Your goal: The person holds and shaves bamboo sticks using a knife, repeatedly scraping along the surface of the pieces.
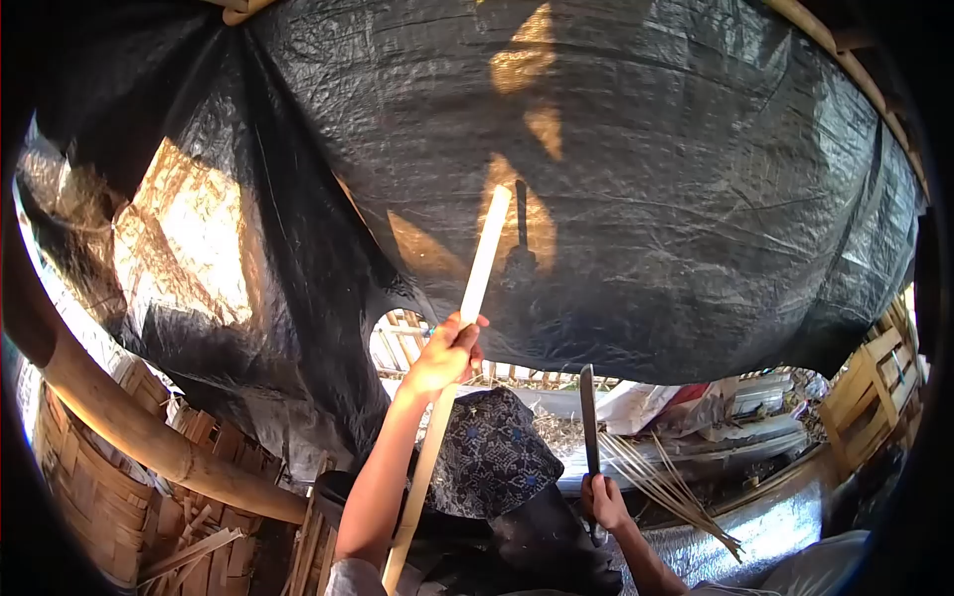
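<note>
so, a long pale bamboo strip [485, 260] is being held up on a slant, gripped partway along by the left hand [449, 360], fingers wrapped round it. its top end is left sticking up in front of the tarp, and its lower part is run down alongside the forearm to the bottom of the view. a long knife [590, 422] is gripped by its handle in the right hand [603, 500], blade pointed up and kept well apart from the strip. between the two, a dark patterned cloth [497, 452] can be seen, its left edge partly covered by the strip. some thin strips [686, 497] are fanned out by the left edge of a shiny silvery sheet [790, 519]. further out, a big black tarp [676, 209] is hung across the back, and a thick bamboo pole [199, 462] is seen over on the left, next to woven panels [94, 497].
</note>
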A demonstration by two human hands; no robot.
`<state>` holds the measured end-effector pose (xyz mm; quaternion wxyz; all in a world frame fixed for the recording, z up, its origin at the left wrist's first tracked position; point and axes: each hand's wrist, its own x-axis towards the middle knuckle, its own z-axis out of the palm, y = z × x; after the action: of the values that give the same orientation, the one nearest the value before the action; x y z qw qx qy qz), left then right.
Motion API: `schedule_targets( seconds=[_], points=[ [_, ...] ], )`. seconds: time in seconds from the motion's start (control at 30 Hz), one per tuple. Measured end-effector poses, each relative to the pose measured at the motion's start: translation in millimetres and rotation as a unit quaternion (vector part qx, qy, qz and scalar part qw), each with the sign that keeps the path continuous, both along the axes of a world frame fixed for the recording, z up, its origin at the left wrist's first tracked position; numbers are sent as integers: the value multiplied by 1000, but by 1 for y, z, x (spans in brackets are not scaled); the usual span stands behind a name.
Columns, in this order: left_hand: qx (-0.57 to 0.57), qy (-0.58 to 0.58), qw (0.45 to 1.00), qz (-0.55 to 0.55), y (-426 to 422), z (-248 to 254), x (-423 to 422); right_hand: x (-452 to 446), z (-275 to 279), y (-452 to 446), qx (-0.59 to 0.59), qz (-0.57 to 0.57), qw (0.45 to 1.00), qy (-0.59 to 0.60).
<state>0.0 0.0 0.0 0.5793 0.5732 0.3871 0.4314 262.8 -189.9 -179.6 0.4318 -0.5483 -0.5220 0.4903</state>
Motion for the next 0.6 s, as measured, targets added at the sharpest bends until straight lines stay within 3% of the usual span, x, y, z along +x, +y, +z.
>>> schedule_targets(
  seconds=[0.1, 0.17, 0.2, 0.23, 0.33, 0.43, 0.47, 0.53, 0.6],
  points=[
    [1, 38, 999, -19, 16, 5, -2, -22, 10, 25, 9, -11, 999, 41],
    [35, 130, 991, -23, 16, -13, 14, -14, 19, 32, -31, -27, 998, 50],
    [119, 155, 981, -20, 20, -34, 22, -11, 25, 36, -37, -41, 998, 39],
    [292, 179, 939, 21, 20, -43, 31, -13, 31, 44, -36, -49, 997, 39],
    [213, 319, 923, 35, -3, -47, 49, -13, 43, 66, -28, -85, 996, -14],
    [238, 340, 909, 35, -15, -70, 58, -7, 58, 92, 107, -76, 970, -206],
    [230, 365, 901, 44, -20, -70, 61, -6, 66, 98, 103, -83, 970, -205],
    [223, 391, 892, 45, -33, -62, 62, -13, 90, 106, 175, -87, 903, -383],
    [285, 468, 833, 78, -45, -70, 60, -16, 113, 112, 169, -41, 881, -440]
  ],
)
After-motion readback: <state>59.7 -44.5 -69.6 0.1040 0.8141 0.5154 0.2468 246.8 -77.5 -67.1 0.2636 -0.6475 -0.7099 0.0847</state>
